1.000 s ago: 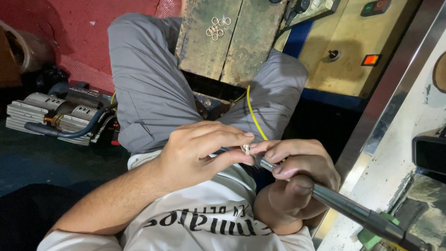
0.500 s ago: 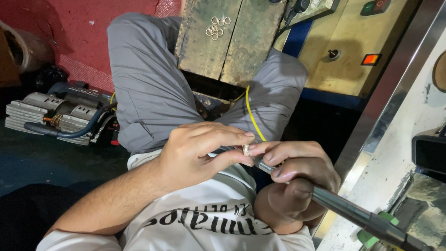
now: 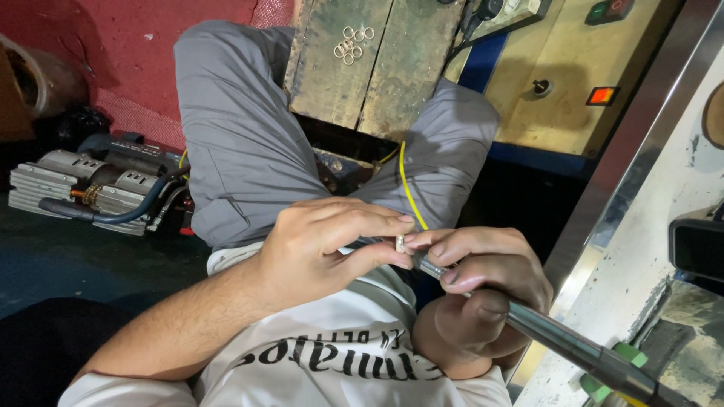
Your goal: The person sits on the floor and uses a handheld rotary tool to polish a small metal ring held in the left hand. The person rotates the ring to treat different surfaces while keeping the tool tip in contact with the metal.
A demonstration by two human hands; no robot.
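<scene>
Barely anything has shifted since the earlier frame: the left hand still pinches a small ring at the tip of the tapered steel rod, which the right hand clamps, so steadying that rod while sliding the ring on squarely looks wise.

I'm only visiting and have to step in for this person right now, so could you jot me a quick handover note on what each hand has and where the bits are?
Left hand: thumb and fingertips pinched on a small metal ring at the narrow tip of the rod.
Right hand: wrapped around the tapered metal rod, steadying it; the rod runs off to the lower right, with green tape near that end.
Spare parts: a cluster of small rings lies on the worn wooden block between the knees.
Done: one ring is at the rod's tip.
Left: whether it is seated cannot be told; the rings on the block are untouched.
</scene>
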